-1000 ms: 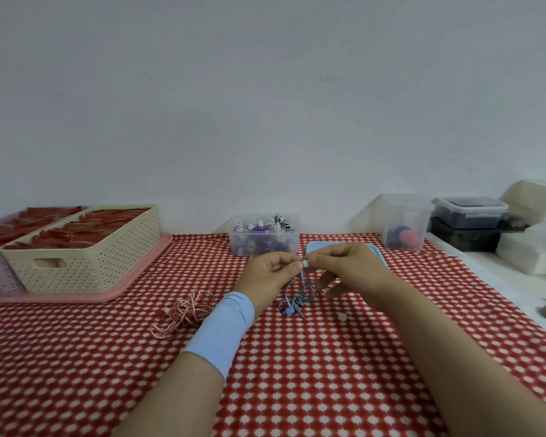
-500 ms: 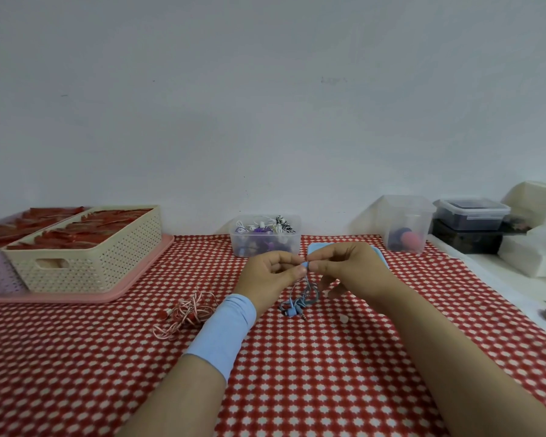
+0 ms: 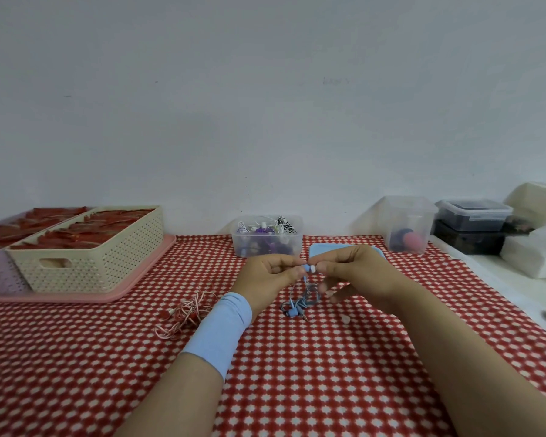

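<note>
Blue earphones [image 3: 297, 305] trail onto the checked cloth [image 3: 328, 373], one bud [image 3: 305, 268] raised mid-table. Left hand [image 3: 270, 275] pinches the bud; right hand [image 3: 356, 272] pinches a white tip [image 3: 312, 268] against it, seemingly not yet seated; fitting judged incomplete. Farther off, clear box [image 3: 267, 244] holds more sets.
</note>
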Action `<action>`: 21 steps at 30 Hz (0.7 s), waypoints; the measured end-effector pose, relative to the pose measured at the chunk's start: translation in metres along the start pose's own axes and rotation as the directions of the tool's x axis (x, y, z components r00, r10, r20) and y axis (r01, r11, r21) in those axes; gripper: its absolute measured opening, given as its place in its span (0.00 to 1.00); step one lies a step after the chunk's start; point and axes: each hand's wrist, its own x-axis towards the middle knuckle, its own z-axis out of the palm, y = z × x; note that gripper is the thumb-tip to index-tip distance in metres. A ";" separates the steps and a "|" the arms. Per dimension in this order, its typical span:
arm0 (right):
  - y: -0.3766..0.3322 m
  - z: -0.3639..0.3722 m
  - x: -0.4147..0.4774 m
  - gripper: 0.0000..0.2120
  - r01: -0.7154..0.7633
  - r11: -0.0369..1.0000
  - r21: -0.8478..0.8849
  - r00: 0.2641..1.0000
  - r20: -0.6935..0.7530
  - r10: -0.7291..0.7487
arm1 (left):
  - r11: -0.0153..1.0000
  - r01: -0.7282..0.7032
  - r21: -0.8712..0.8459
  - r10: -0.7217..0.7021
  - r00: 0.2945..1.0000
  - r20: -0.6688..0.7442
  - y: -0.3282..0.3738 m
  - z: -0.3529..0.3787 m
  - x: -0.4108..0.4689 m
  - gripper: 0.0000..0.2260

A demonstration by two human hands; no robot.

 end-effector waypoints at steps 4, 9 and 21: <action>-0.002 0.000 -0.001 0.07 -0.021 1.000 0.018 1.000 0.008 0.021 | 1.000 0.006 0.025 -0.007 0.998 0.056 -0.002 -0.002 0.002 0.06; -0.001 0.001 -0.001 0.06 -0.065 0.998 0.026 0.997 0.038 0.064 | 0.996 -0.002 0.090 -0.007 0.995 0.096 -0.001 -0.004 0.002 0.07; -0.001 0.001 0.003 0.05 -0.229 0.972 0.047 0.973 0.046 0.227 | 0.975 -0.051 0.217 0.024 0.992 0.126 0.004 -0.002 0.000 0.08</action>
